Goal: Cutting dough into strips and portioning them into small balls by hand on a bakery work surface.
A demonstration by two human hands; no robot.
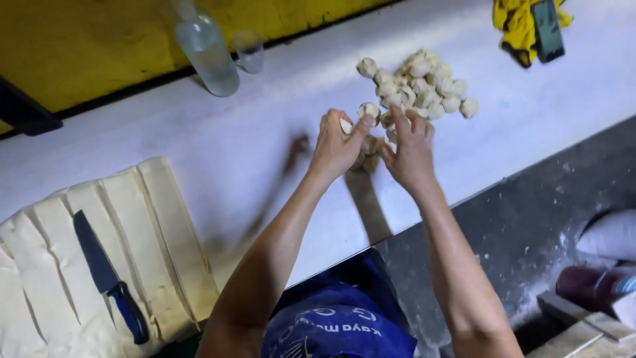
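Both hands pinch a small dough piece (pixel 369 111) above the white counter (pixel 265 139).
Left hand (pixel 336 147) and right hand (pixel 411 154) grip it with fingertips, just beside the dough-ball heap (pixel 421 86) toward the counter's far edge.

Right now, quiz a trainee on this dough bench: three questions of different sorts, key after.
1. True or false: the knife lies on the scored dough slab.
2. Which hand pinches a dough piece with its thumb: A left hand, B right hand?
3. What stands at the back of the white counter beside the bottle?

Key: 1 true. 2 A. 3 a small clear glass.
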